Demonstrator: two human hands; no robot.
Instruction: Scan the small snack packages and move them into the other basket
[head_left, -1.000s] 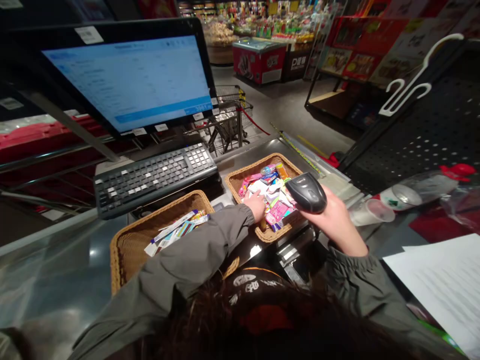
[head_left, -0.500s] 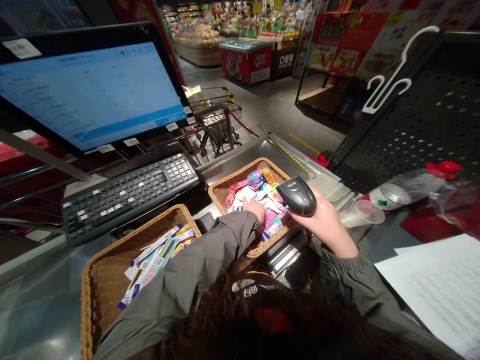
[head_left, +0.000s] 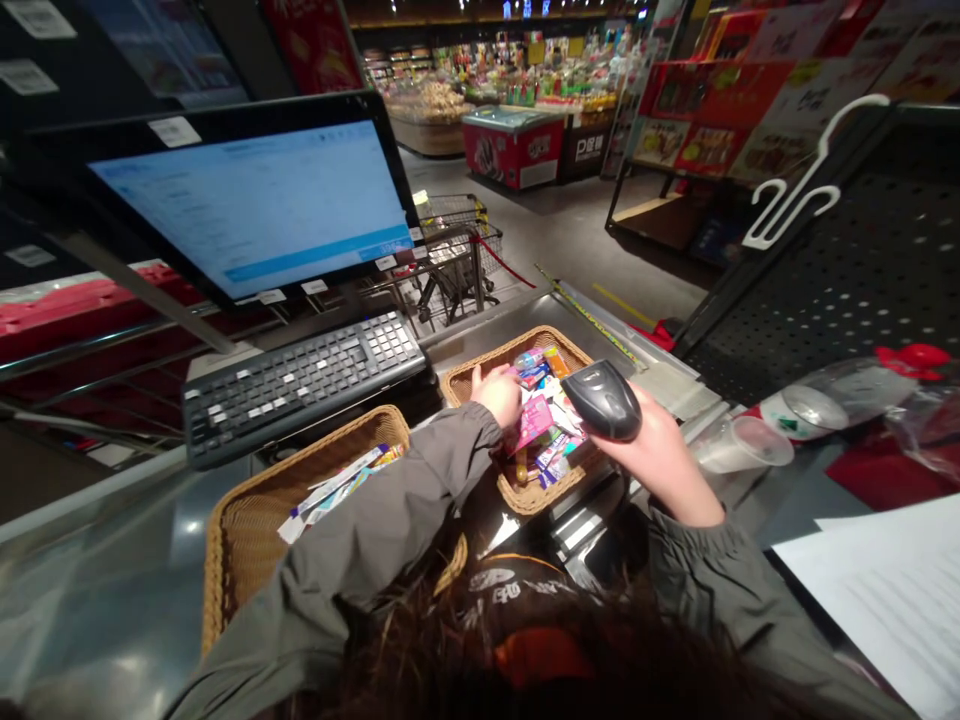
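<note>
Over the worktop's far wicker basket, the left hand had lifted a pink packet, grip clamped. The right hand kept its grip on the barcode scanner.

Supermarket checkout: till screen, stocked aisles.

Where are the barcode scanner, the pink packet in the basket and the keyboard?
barcode scanner (head_left: 602, 398): head view, top of its dark head.
pink packet (head_left: 534, 424): head view, middle of its face.
keyboard (head_left: 300, 385): head view, middle rows of keys.
</note>
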